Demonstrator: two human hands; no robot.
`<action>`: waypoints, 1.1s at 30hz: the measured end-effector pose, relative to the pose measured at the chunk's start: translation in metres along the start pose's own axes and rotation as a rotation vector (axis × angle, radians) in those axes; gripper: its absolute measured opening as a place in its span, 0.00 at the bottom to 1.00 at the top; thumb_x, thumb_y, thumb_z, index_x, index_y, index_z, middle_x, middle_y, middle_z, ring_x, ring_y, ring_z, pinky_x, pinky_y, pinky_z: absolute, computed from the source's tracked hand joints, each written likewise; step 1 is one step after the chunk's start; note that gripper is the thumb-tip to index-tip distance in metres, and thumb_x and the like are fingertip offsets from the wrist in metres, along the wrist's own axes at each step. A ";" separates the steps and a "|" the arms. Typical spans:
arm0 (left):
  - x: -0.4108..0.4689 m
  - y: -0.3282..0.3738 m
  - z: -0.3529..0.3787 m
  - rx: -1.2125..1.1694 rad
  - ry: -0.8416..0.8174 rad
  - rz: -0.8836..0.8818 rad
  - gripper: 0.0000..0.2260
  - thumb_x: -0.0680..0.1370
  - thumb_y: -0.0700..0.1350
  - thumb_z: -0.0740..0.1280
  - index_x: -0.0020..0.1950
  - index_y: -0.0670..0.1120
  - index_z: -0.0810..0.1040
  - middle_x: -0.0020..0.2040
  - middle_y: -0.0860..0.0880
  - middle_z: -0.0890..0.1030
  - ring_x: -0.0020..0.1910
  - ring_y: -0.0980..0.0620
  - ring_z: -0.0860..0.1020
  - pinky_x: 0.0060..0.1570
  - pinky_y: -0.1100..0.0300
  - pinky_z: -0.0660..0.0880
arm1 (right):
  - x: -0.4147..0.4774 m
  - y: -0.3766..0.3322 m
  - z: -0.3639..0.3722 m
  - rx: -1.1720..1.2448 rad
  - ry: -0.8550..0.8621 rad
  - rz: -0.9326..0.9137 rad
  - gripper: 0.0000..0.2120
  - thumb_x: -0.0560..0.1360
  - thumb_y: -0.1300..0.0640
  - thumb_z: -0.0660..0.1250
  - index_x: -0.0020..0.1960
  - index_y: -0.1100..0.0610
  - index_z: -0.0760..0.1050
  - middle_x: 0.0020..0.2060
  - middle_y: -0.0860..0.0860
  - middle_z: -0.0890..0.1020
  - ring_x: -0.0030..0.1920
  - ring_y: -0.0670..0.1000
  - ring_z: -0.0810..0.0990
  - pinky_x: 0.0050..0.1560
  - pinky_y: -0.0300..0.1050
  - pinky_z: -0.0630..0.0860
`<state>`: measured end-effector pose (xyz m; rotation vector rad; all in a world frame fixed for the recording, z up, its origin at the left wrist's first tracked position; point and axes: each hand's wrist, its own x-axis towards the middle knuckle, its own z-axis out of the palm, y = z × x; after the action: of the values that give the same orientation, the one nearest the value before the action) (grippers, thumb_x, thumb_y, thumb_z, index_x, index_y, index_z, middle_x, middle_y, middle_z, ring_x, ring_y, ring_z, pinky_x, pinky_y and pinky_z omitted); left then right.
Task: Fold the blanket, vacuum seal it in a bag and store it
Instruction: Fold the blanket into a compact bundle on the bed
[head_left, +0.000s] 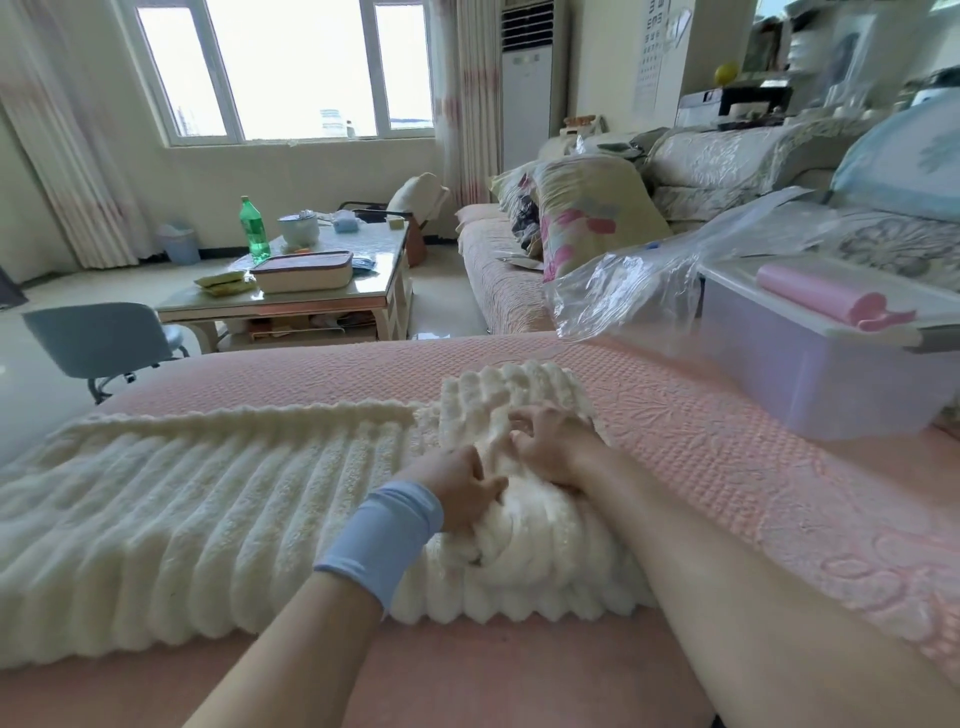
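Note:
A cream ribbed fleece blanket (182, 509) lies in a long strip across the pink quilted sofa cover (727, 441). Its right end is rolled up into a thick bundle. My left hand (460, 488), with a light blue wristband, grips the near side of that roll. My right hand (550, 449) presses its fingers into the roll's far side. A clear plastic vacuum bag (639, 280) lies crumpled to the right, behind the blanket. Beside it stands a translucent storage box (810, 374) with a pink object (831, 299) on its lid.
A glass coffee table (374, 291) with a green bottle (253, 228) and a case stands ahead on the floor. A blue swivel chair (98, 343) is at the left. Bagged bedding (587, 213) sits on the sofa further back.

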<state>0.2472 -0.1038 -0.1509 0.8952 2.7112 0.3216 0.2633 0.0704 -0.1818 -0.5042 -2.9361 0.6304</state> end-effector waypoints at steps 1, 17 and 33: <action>-0.008 -0.003 0.000 -0.029 0.009 -0.011 0.20 0.79 0.62 0.59 0.59 0.47 0.74 0.44 0.51 0.79 0.46 0.49 0.78 0.44 0.56 0.74 | -0.008 -0.005 -0.003 0.003 0.008 -0.040 0.22 0.80 0.47 0.60 0.73 0.47 0.71 0.72 0.48 0.74 0.72 0.52 0.71 0.74 0.56 0.64; -0.067 -0.025 0.019 -0.260 0.061 -0.023 0.10 0.80 0.46 0.61 0.56 0.59 0.78 0.42 0.51 0.76 0.32 0.55 0.72 0.30 0.68 0.69 | -0.089 -0.008 0.000 -0.159 -0.218 0.093 0.30 0.80 0.33 0.45 0.80 0.39 0.53 0.82 0.47 0.49 0.81 0.54 0.47 0.74 0.70 0.37; -0.004 -0.005 0.050 0.133 -0.073 -0.076 0.25 0.83 0.58 0.46 0.80 0.55 0.48 0.80 0.47 0.46 0.79 0.44 0.46 0.75 0.41 0.45 | -0.085 0.031 -0.004 0.047 -0.120 0.137 0.28 0.81 0.36 0.49 0.80 0.42 0.56 0.82 0.50 0.47 0.81 0.55 0.43 0.79 0.60 0.43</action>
<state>0.2633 -0.1033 -0.1984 0.8187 2.7156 0.0921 0.3535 0.0696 -0.1932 -0.6899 -3.0092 0.7698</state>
